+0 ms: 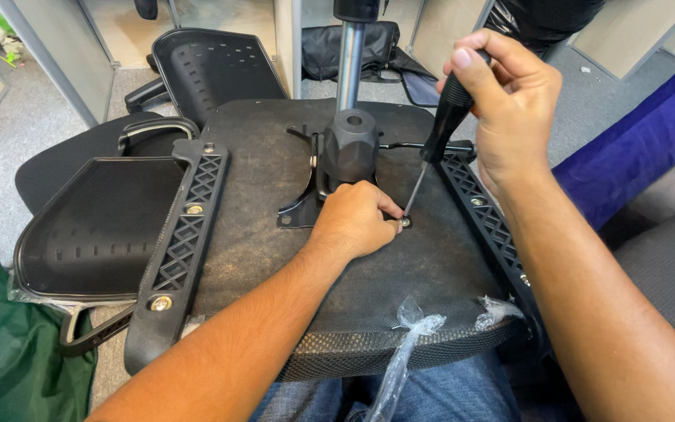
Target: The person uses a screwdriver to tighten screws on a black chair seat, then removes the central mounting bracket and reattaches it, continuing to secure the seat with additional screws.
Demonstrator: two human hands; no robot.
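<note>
Right grip: the right hand (509,109) is closed around the black handle of a screwdriver (437,141), held tilted, tip down at a bolt (405,223).
Left grip: the left hand (353,223) rests loosely curled on the seat underside, fingertips (391,212) pinched at the bolt beside the screwdriver tip; whether they hold the bolt itself I cannot tell.
Seat: an upturned chair seat (259,195), dusty black underside up, lies across the person's lap.
Mechanism: a black metal plate with a hub (348,148) sits at the seat's middle, a chrome column (347,66) rising from it; the left hand touches its front corner.
Edges: a black lattice armrest bracket (185,234) runs along the left edge, another (486,211) along the right, just under the right forearm.
Open room: bare underside lies between the left bracket and the left forearm.
Front rim: torn clear plastic wrap (408,344) hangs off the mesh front edge.
Surface and room: grey carpet floor (9,156); a second black chair seat (95,227) lies just left, a chair back (212,66) behind it.
Containers: a black bag (369,47) lies on the floor behind the column, contents hidden.
</note>
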